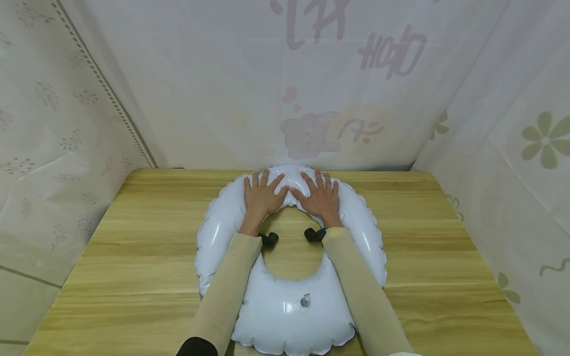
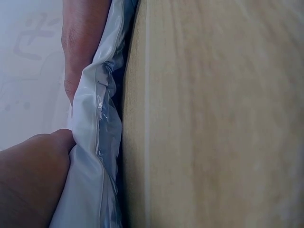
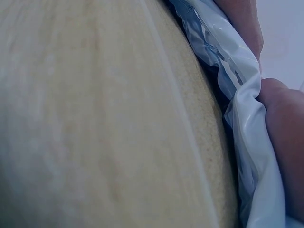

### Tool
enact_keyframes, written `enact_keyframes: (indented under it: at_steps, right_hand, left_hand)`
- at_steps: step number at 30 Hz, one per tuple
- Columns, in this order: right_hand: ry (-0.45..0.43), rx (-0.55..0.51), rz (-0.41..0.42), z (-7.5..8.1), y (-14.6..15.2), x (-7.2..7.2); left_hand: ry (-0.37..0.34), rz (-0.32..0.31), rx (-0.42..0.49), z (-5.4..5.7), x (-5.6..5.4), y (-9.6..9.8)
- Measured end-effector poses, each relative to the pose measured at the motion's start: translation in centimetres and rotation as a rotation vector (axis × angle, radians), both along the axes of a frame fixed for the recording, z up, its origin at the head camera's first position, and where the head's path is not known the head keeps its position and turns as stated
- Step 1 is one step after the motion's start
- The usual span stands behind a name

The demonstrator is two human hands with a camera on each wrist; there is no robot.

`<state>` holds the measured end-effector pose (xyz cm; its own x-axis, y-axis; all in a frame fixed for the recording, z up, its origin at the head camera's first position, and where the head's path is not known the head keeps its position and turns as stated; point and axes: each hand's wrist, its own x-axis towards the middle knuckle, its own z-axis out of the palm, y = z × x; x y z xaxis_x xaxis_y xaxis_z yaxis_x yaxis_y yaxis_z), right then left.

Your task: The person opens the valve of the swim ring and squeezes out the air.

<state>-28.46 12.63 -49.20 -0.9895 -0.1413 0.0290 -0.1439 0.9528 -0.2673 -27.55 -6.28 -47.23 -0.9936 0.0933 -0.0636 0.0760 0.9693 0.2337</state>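
A white inflatable swim ring (image 1: 289, 329) lies flat on the wooden table, with a small clear valve (image 1: 305, 300) on its near part. My left hand (image 1: 263, 198) presses on the far part of the ring, left of its middle, fingers straight and spread. Mirroring it on the right, my right hand (image 1: 321, 200) rests palm down with spread fingers. The two thumbs point towards each other, slightly apart. In the left wrist view the ring's inner edge (image 2: 88, 118) is creased under the hand. Similar folds show along the edge (image 3: 247, 114) in the right wrist view.
The wooden table (image 1: 142, 257) extends to both sides of the ring. Behind it hangs a pale printed curtain (image 1: 213, 99), and patterned cloth (image 1: 503, 148) encloses the sides. Black wrist cameras (image 1: 314, 235) sit over the ring's central hole.
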Motion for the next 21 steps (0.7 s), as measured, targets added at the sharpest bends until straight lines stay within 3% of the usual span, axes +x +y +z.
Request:
enact_keyframes:
  at_steps: [21]
  right_hand:
    - [-0.043, 0.023, 0.006, -0.08, 0.04, -0.10]
  left_hand:
    - [-0.028, -0.002, 0.001, 0.10, 0.04, 0.07]
